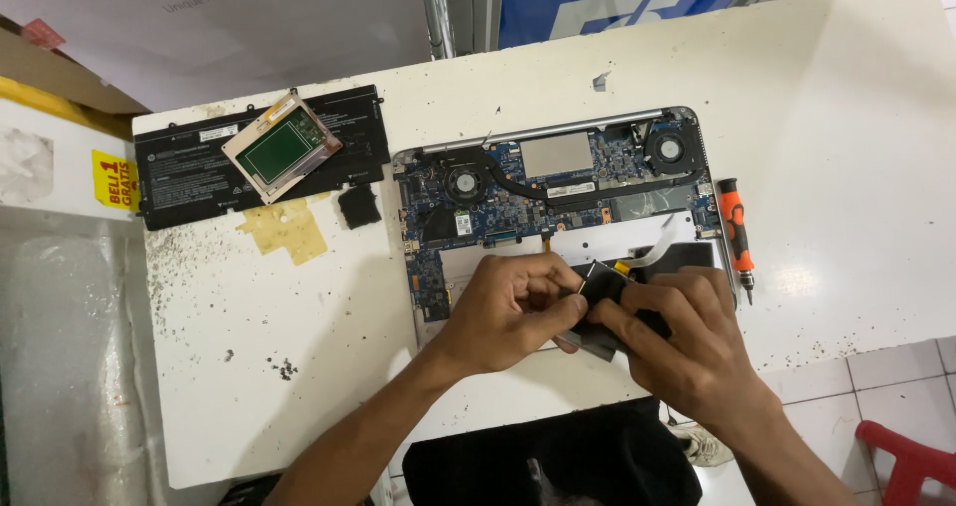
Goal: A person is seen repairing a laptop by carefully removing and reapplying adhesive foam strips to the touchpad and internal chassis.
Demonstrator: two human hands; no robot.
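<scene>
An opened laptop (558, 167) lies on the white table, its blue circuit board, two fans and a copper heat pipe exposed. My left hand (513, 307) and my right hand (682, 342) meet over its lower half. Both pinch a black flexible sheet (605, 289) that lies on the bare palm-rest area, and a thin metal tool tip shows between the fingers. Which hand holds the tool is hidden. A white ribbon cable (662, 252) curls just above the sheet.
An orange-and-black screwdriver (736, 235) lies right of the laptop. A flat black battery (199, 162) with a green-faced touchpad module (282, 147) on it sits at the far left, near yellow tape (289, 229) and a small black piece (358, 207). A red stool (911, 461) stands on the tiled floor.
</scene>
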